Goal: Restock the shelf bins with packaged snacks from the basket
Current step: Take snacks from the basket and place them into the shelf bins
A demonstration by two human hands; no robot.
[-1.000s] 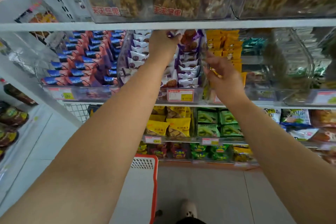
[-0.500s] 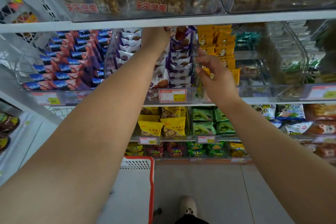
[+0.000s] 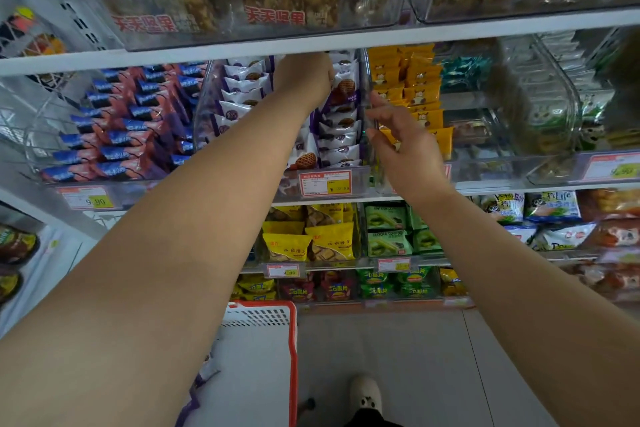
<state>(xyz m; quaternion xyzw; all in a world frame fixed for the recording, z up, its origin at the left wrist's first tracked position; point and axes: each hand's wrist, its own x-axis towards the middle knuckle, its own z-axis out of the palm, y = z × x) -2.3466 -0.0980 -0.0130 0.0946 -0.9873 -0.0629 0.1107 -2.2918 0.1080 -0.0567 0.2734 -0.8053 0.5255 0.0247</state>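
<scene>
Landmark = clear bin w/ white-purple snack packs, mid shelf: L of it sit blue-red packs; L hand is up at the bin's back under the shelf board, fingers curled on a pack there, so looks like placing step. R hand at the bin's R wall, fingers spread, holding nothing, yellow packs just R. Next prob: seat pack in row, then reach down to red-rimmed basket below bin; contents mostly hidden by L arm.
</scene>
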